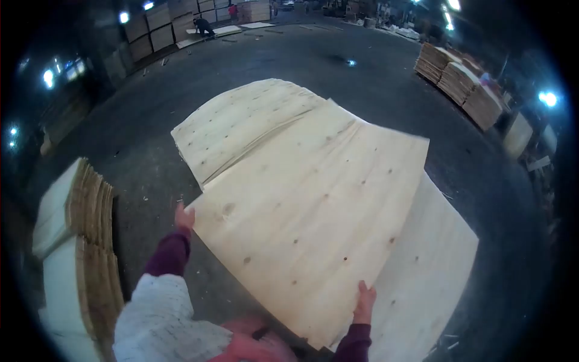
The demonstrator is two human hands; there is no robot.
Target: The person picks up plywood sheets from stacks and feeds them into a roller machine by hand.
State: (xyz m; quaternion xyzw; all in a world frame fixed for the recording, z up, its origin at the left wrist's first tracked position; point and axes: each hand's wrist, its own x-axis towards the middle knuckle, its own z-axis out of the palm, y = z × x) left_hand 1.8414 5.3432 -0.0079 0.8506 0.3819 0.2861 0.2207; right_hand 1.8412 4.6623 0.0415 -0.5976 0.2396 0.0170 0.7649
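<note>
A large pale wood veneer sheet (307,211) with small dark knots lies at an angle over other sheets. My left hand (185,218) grips its left corner, the thumb on the edge. On the near right part of the same sheet, my right hand (364,301) holds the edge, with its fingers partly hidden. Beneath, another sheet (434,259) shows at the right, and a wavy sheet (247,120) with a raised fold shows at the far left.
Stacked veneer (90,253) stands close on my left. More stacks (458,84) are at the far right. A person (205,27) bends over sheets at the back left, near tall stacks (160,30). Small scraps lie on the dark floor (301,54).
</note>
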